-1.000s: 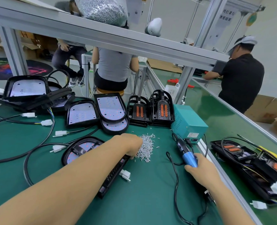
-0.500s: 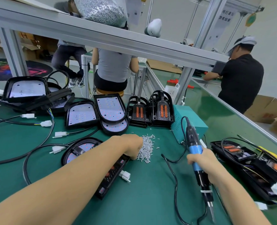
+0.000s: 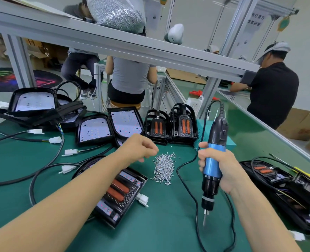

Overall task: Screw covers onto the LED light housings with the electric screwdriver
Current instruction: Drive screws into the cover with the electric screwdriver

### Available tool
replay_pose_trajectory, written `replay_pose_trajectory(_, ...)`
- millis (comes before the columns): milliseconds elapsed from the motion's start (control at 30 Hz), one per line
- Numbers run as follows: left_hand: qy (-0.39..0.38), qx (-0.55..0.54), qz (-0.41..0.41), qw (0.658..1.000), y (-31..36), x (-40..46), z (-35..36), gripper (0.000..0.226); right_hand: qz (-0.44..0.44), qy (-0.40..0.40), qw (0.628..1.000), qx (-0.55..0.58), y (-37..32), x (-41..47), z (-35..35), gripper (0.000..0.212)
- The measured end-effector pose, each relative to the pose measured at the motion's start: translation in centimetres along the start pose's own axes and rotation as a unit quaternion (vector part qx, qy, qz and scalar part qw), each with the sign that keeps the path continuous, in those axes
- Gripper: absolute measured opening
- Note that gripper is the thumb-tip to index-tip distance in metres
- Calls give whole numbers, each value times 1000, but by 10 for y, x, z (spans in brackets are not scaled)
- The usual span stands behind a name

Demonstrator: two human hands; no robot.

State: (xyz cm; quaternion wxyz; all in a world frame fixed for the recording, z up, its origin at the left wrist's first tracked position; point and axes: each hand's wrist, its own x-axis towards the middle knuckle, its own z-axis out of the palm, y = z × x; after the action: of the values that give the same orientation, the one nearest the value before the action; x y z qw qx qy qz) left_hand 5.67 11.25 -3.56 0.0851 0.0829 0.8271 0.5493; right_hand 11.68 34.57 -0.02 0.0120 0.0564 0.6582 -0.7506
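Green bench mat [image 3: 159, 226] under our work. LED housing [image 3: 118, 193] with orange-slotted cover lies beneath our left forearm. Our right hand [image 3: 221, 170] wrapped around electric screwdriver [image 3: 212, 166], held upright, bit down, tip above mat. Our left hand [image 3: 139, 148] hovers just beside screw pile [image 3: 164, 168], fingers curled; whether it pinches screw, we cannot tell.

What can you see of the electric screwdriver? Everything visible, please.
The electric screwdriver has a blue plastic-looking grip, black upper body and black collar, with a thin metal bit pointing down above the green mat. It is held near upright, top tilted away. The right hand grips the blue section. A black cable runs from its top.
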Motion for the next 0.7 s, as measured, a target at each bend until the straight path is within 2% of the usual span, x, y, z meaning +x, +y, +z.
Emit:
replay_pose_trajectory(133,63,-207,-35,976,0,-28,-18,6,-60,8,996,69,-10,-3,16,25)
replay_pose_trajectory(333,49,-429,-90,897,-14,-76,-17,18,-120,0,968,220,-25,-10,48,23)
replay_pose_trajectory(467,51,-484,-96,868,-22,-101,-13,26,-149,-10,938,313,-27,-17,72,17)
replay_pose_trajectory(633,57,-483,-90,869,-28,-120,-12,20,-200,-15,904,378,-27,-23,99,11)
replay_pose_trajectory(700,58,-503,-90,858,-28,-125,-10,17,-215,-19,895,391,-29,-25,110,13)
